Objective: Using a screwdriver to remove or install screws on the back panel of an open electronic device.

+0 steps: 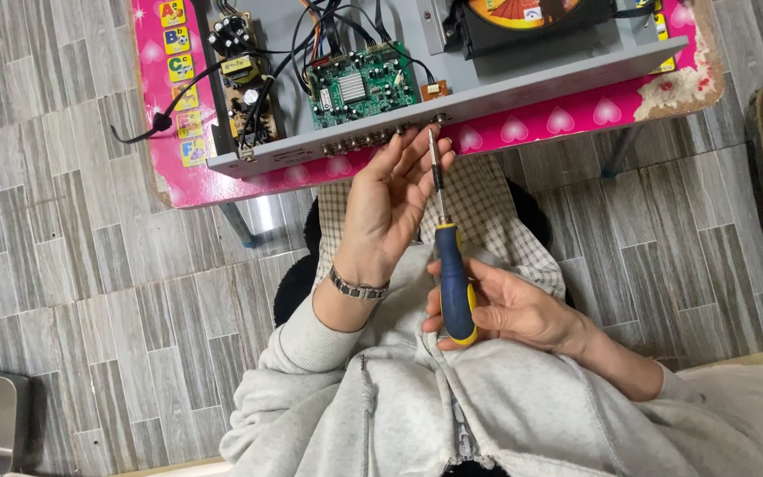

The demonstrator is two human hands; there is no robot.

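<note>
Screwdriver, with a blue and yellow handle and a thin metal shaft, stood nearly upright in the middle of the head view, its tip pointing up toward the rear edge of an opened grey electronics chassis. The right hand gripped the handle, fingers curled closed around its lower part above the person's lap. The left hand was raised just beside the shaft, palm turned toward it, with its fingers loosely spread and open; their tips lay close to the shaft near its upper end, though whether they touched it could not be told. A metal bracelet circled the left wrist, and both arms wore grey sleeves.

The chassis lay on a pink worktop printed with hearts and, along its left side, letter tiles. Inside the chassis sat a green circuit board with black wires running to it, a second board carrying capacitors and a yellow transformer at the left, and a black disc drive at the top. A row of round sockets lined the chassis's near wall, just above the left fingertips. Grey plank flooring surrounded the worktop.
</note>
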